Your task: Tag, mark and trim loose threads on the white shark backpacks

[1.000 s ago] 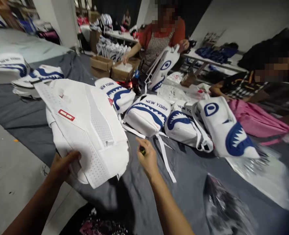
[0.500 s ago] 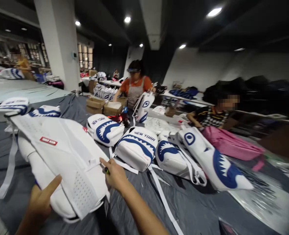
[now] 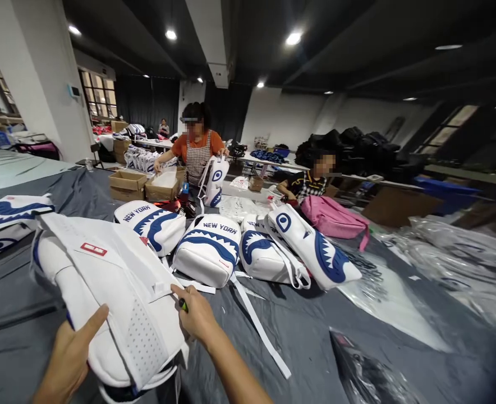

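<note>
A white backpack (image 3: 117, 264), its back panel and straps facing up, is held tilted in front of me. My left hand (image 3: 73, 348) grips its lower left side, with the thumb lying on top. On the right edge, my right hand (image 3: 193, 308) pinches the fabric near a strap end. A small black and yellow-green object (image 3: 183, 304), too covered to name, is tucked in that hand. Just beyond lie white backpacks with blue shark-teeth prints, among them a NEW YORK backpack (image 3: 208, 247) with a loose strap (image 3: 260, 325).
Another white backpack (image 3: 10, 219) lies at the left. Cardboard boxes (image 3: 127, 184) stand ahead, near a person (image 3: 195, 151) handling a white bag. Farther right are a second person (image 3: 309, 182), a pink backpack (image 3: 334, 216) and clear plastic bags (image 3: 462, 258). A dark plastic-wrapped item (image 3: 366, 370) lies at lower right.
My view has swung to the right, so the surroundings shift left and more plastic bags show. Both hands keep hold of the white backpack, whose lower end now tips slightly downward.
</note>
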A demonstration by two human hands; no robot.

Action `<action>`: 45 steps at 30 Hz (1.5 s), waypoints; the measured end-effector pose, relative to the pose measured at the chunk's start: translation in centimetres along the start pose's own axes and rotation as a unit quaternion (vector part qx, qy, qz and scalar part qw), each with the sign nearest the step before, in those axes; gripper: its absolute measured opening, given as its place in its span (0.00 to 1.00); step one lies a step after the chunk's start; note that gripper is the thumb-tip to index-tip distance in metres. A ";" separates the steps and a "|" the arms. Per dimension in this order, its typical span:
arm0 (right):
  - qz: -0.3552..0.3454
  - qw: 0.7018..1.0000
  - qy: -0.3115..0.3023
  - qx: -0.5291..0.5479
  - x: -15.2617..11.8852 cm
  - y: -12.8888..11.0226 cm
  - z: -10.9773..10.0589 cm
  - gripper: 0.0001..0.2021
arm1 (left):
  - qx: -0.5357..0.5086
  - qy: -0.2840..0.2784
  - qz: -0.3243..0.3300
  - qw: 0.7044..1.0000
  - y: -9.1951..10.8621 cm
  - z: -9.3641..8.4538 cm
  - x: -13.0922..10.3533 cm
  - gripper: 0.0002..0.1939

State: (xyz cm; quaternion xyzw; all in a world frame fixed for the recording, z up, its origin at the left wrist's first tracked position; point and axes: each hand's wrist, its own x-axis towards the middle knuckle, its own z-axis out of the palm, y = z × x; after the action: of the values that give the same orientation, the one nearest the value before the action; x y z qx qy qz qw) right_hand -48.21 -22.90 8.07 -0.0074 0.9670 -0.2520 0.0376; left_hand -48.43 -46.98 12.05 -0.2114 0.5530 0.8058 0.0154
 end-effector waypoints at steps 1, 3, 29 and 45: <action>0.000 1.000 0.005 0.001 0.0 0.4 -0.2 0.36 | -0.001 -0.002 -0.001 1.000 0.0 0.4 -0.1 0.42; -0.003 1.000 0.017 0.009 0.1 1.0 -0.7 0.36 | -0.004 -0.001 -0.005 1.000 0.2 1.4 -0.5 0.42; -0.038 0.976 0.157 0.144 11.0 -7.8 5.0 0.27 | 0.133 0.005 0.154 0.979 7.3 -4.7 10.9 0.26; 0.190 0.926 0.232 0.230 18.5 -11.6 7.8 0.23 | 0.075 0.041 0.111 0.990 10.7 -9.9 23.4 0.30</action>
State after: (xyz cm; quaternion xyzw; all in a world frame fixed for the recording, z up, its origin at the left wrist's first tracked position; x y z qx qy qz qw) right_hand -66.16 -37.45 5.66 0.2440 0.8476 -0.4499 -0.1401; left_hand -69.33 -64.90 10.18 -0.1796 0.6323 0.7493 -0.0804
